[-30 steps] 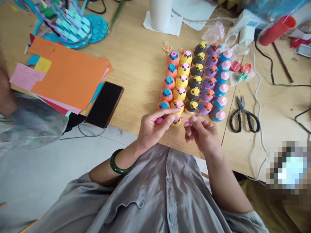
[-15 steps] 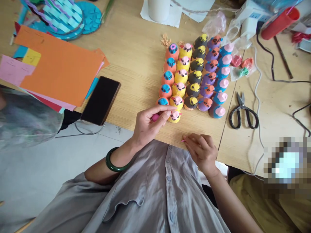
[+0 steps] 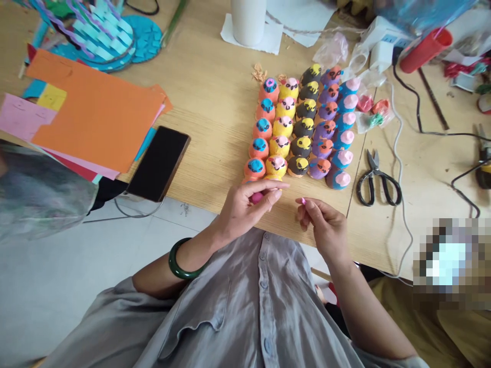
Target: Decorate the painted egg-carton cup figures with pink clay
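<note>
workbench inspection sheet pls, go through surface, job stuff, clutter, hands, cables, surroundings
surface: wooden table, shavings near the rows
job's things: painted egg figures standing in close rows, colours grouped by row
clutter: phone, orange paper, scissors
hands: left hand holds a pink lump; right hand pinches a pink bit
cables: white cord and black cord, both lying on the table
surroundings: co-worker's sleeve at left, tiled floor below
</note>
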Available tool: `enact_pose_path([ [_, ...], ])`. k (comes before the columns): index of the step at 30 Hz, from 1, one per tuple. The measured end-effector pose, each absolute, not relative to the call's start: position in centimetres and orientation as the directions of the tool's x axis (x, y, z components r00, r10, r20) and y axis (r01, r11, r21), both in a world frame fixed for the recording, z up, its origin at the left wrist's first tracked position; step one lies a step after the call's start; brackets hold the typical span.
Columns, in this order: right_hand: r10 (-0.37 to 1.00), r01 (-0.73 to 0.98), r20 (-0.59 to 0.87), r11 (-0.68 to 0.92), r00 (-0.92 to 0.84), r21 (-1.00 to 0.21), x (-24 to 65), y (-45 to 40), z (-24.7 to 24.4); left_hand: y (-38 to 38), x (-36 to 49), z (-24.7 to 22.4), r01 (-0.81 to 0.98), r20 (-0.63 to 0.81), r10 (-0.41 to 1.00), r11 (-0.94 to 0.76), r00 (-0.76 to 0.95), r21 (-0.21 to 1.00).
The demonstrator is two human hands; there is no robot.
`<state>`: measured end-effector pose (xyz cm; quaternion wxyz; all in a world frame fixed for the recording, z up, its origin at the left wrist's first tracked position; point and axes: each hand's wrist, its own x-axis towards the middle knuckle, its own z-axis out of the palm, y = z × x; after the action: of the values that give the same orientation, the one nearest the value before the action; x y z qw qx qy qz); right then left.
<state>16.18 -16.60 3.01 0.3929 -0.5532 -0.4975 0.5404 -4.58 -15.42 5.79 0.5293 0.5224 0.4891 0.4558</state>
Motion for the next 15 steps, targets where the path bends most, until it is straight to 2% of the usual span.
enact_pose_path([
  [2, 0.987, 0.169, -0.132, -0.115, -0.094, -0.979, 16.2, -16.2, 3.2, -15.4, -4.4, 5.7, 0.053, -0.025, 0.99, 0.018, 0.142, 0.998],
  [5, 0.972, 0.414, 0.136, 0.206, -0.194, -0.887, 17.1, -16.8, 3.1, -15.3, -4.6, 5.7, 0.083, -0.044, 0.991, 0.033, 0.124, 0.996],
  [7, 0.914, 0.556, 0.279, 0.402, -0.295, -0.728, 17.8, -17.8, 2.6, -15.3, -4.8, 5.8, 0.094, -0.069, 0.993, 0.06, 0.1, 0.994],
  [9, 0.857, 0.653, 0.349, 0.515, -0.379, -0.555, 18.3, -18.9, 2.0, -15.2, -5.0, 5.7, 0.101, -0.081, 0.993, 0.073, 0.084, 0.992],
  [13, 0.76, 0.753, 0.4, 0.621, -0.512, -0.215, 18.3, -20.2, 1.1, -15.3, -5.0, 5.5, 0.112, -0.077, 0.993, 0.067, 0.09, 0.991],
  [15, 0.733, 0.752, 0.396, 0.644, -0.553, -0.141, 18.2, -20.3, 1.0, -15.4, -4.9, 5.5, 0.117, -0.069, 0.993, 0.057, 0.098, 0.991],
])
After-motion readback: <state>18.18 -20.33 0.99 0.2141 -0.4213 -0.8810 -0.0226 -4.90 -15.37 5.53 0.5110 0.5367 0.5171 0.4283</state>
